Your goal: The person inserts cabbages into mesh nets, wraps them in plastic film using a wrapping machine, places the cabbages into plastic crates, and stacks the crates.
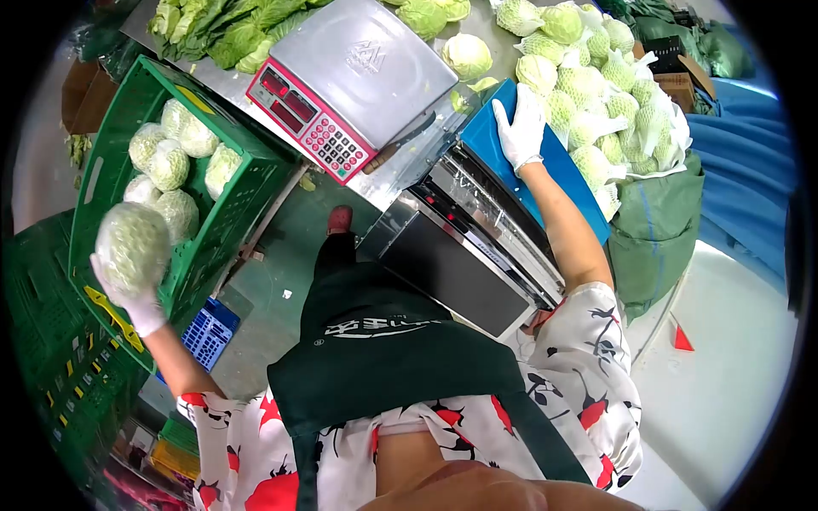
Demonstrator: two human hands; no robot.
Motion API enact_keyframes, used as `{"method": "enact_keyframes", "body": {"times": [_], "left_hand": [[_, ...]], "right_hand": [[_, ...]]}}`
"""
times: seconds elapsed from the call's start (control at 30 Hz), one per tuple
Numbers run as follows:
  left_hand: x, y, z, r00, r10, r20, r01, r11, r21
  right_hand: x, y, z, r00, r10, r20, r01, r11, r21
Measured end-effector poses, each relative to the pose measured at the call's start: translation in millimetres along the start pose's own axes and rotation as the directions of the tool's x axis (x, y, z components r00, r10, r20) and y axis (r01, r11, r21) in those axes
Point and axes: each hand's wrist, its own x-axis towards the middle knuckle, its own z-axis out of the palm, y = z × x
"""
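the left hand [126, 288], in a white glove, is curled against the near side of a wrapped cabbage [134, 247]; not all its fingers show. that cabbage is held up over the near end of the green crate [232, 200], where more wrapped cabbages [169, 164] lie. the right hand [520, 132], also gloved, lies palm down on the blue board [567, 196], fingers spread. just beside the board is the machine [460, 268], with its dark plate. between crate and board sits the red-edged scale [362, 64], a knife [385, 157] at its side. past the board are netted cabbages [588, 111]; beyond the scale, loose leaves [226, 30] and a bare cabbage [466, 56].
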Motion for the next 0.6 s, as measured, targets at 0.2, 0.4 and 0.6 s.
{"method": "enact_keyframes", "body": {"times": [0.2,0.4,0.6], "left_hand": [[122,-48,-76,0.992,-0.126,0.027,0.123,0.989,0.083],[147,-56,-45,0.851,0.478,0.219,-0.335,0.172,0.926],[-24,-11,187,0.641,0.389,0.661,-0.730,0.574,0.371]], "right_hand": [[2,1,-2,1.000,0.005,0.005,-0.006,0.999,0.049],[3,-2,-3,1.000,0.010,0.008,-0.010,0.996,0.085],[4,-3,-7,1.000,0.018,-0.007,-0.017,0.996,0.083]]}}
